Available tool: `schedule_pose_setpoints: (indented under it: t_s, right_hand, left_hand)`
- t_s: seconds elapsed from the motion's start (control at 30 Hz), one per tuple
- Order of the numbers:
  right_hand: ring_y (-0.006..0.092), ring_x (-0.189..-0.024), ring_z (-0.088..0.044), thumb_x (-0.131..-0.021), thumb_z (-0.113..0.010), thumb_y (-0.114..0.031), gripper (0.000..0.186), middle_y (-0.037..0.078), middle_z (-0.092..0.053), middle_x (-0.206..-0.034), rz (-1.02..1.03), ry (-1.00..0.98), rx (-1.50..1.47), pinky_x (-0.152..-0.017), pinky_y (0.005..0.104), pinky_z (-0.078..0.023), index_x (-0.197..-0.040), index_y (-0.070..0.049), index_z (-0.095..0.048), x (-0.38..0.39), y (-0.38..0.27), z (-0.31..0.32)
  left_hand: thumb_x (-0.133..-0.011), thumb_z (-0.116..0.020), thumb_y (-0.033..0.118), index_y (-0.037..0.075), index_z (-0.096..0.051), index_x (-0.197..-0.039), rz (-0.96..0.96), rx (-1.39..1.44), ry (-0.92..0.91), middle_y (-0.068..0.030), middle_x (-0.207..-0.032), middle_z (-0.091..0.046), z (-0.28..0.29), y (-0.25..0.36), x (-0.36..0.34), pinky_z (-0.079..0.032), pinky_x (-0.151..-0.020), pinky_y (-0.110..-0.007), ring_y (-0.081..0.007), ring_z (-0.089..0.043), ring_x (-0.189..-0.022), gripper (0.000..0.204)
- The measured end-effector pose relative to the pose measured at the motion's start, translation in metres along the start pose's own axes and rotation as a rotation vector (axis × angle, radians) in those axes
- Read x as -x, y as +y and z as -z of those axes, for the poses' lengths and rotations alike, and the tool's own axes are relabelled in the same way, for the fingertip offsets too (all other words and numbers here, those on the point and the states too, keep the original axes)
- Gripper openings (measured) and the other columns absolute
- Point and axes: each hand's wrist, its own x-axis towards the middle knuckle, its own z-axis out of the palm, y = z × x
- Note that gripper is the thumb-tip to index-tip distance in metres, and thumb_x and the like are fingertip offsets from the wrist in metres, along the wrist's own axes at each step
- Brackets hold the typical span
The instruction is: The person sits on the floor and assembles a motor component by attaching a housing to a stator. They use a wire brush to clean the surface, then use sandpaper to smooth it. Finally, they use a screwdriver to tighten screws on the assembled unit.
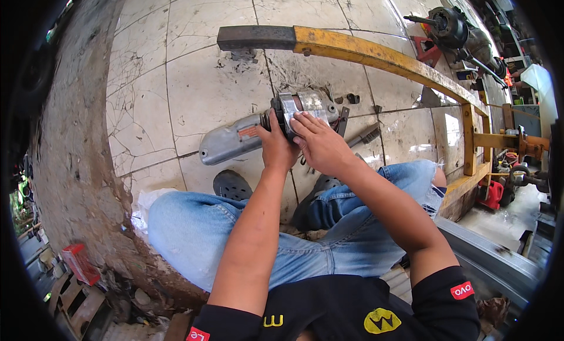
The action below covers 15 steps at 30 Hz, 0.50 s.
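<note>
Seated on cracked tile floor (194, 88) w/ grey angle grinder (235, 141) lying in front of knees. L hand (277, 146) clamped round grinder's mid section; R hand (317, 142) flat, fingers spread over its metal motor core (308, 106). Wire brush (364, 134) just beside R hand, yellow steel frame (376, 56) beyond

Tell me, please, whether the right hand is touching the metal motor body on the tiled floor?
Touching: the head view shows the right hand lying flat on the metal motor body, fingers pressed against its casing.

Grey tool housing (229, 142) with silver motor core (308, 106); yellow, rust-flecked steel frame (376, 56) far; cracked white floor tiles (200, 88); faded blue jeans (194, 235); red box (79, 263) near left.
</note>
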Motion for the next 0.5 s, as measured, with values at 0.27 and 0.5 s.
schedule_pose_setpoints:
  t_s: [0.27,0.5]
  right_hand:
    - [0.0407,-0.131,-0.047,-0.099,-0.049,-0.021,0.037,0.025,-0.054,-0.136,-0.019,0.039,-0.003,-0.110,0.0479,-0.037,-0.128,0.003,-0.055,-0.003,0.003,-0.003]
    - [0.0391,-0.134,-0.045,-0.101,-0.046,-0.025,0.040,0.024,-0.051,-0.140,-0.021,-0.070,-0.030,-0.111,0.0483,-0.037,-0.129,0.003,-0.054,-0.020,-0.002,-0.001]
  left_hand:
    - [-0.066,-0.087,0.037,0.007,-0.019,-0.154,0.024,-0.028,-0.010,-0.0307,-0.128,-0.036,0.001,0.006,0.002,-0.050,-0.092,-0.045,-0.0484,-0.054,-0.111,0.115]
    - [-0.070,-0.085,0.036,0.008,-0.019,-0.154,0.002,0.014,-0.041,-0.0304,-0.127,-0.036,-0.003,-0.013,-0.002,-0.050,-0.092,-0.045,-0.0483,-0.055,-0.108,0.110]
